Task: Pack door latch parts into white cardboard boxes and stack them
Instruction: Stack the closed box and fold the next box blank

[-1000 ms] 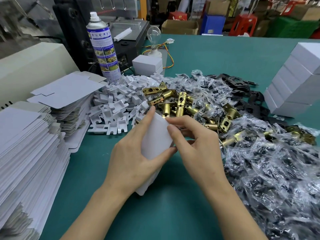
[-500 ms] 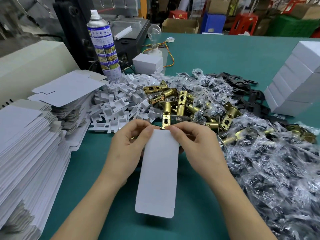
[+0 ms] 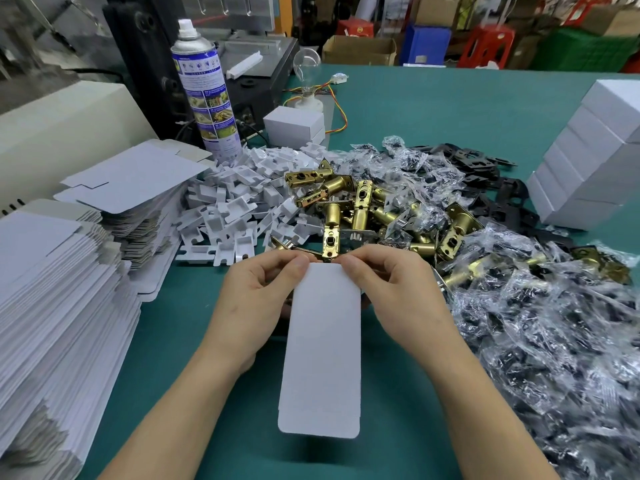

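Observation:
A long white cardboard box blank (image 3: 322, 355) lies lengthwise over the green table, its far end held between both hands. My left hand (image 3: 256, 306) pinches the far left corner. My right hand (image 3: 394, 292) pinches the far right corner. Just beyond the fingers lies a heap of brass door latches (image 3: 360, 209). White plastic inserts (image 3: 239, 202) are piled to the left of the latches. Clear bags of dark screws and parts (image 3: 540, 327) cover the right side. Finished white boxes (image 3: 595, 161) are stacked at the far right.
Tall stacks of flat white box blanks (image 3: 59, 306) fill the left edge. A blue spray can (image 3: 206, 95), a machine and a small white box (image 3: 294, 128) stand at the back. Black metal plates (image 3: 485, 164) lie beyond the bags. Green table (image 3: 194, 341) shows around the blank.
One second ago the box was tilted up between my hands; it has since swung down flat and lengthwise, with both hands shifted to its far corners.

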A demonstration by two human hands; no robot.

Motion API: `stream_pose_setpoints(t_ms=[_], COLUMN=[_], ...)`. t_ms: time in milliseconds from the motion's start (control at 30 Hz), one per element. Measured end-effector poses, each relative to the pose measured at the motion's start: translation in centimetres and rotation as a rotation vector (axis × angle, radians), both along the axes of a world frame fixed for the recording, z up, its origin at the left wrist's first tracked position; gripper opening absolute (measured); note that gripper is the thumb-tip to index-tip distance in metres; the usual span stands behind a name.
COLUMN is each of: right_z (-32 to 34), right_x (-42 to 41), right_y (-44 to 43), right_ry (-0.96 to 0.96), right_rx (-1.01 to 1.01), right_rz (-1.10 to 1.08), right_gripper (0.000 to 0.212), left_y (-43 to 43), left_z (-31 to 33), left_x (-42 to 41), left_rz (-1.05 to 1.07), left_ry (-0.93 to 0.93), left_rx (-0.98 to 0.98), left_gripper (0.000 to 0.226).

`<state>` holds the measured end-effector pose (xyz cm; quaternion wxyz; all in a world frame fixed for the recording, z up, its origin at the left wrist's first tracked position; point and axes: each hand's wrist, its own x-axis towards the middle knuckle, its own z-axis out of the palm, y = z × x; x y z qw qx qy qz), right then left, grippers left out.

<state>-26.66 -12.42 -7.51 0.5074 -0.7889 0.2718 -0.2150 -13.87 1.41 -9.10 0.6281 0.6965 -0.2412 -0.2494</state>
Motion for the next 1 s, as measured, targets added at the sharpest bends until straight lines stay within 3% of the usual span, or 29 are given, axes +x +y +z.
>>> stream_pose_setpoints(t_ms=[167, 300, 367, 467, 633, 733, 833, 1000], right_z=[-0.3, 0.1, 0.5, 1.0, 0.8, 0.7, 0.6, 0.5], right_x=[0.1, 0.0, -0.6, -1.1, -0.4, -0.6, -0.9, -1.3], right_y=[-0.2, -0.3, -0.7, -0.9, 0.0, -0.5, -1.1, -1.6], right_ry=[0.009, -0.124, -0.193, -0.145, -0.172, -0.145, -0.103, -0.003], right_rx=[0.004, 0.129, 0.067, -0.171, -0.205, -0.142, -0.048, -0.049], right_rz=[-0.001, 0.052, 0.174, 0.390, 0.299, 0.268, 0.233, 0.284], right_gripper=[0.018, 0.022, 0.037, 0.067, 0.042, 0.033, 0.037, 0.041], left_y=[-0.2, -0.1, 0.0, 0.2, 0.2, 0.1, 0.0, 0.3], left_z=[-0.1, 0.4, 0.6, 0.4, 0.0, -0.3, -0.3, -0.4], left_x=[-0.1, 0.0, 0.3, 1.0, 0.6, 0.3, 0.3, 0.1], left_rz=[0.020, 0.034, 0.083, 0.139, -0.018, 0.052, 0.100, 0.041], left_ry=[0.035, 0.151, 0.213, 0.274, 0.147, -0.110, -0.304, -0.399], left_rx=[0.008, -0.047, -0.067, -0.131, -0.068, 0.089, 0.071, -0.026], left_gripper=[0.017, 0.014, 0.017, 0.022, 0.015, 0.022, 0.026, 0.033])
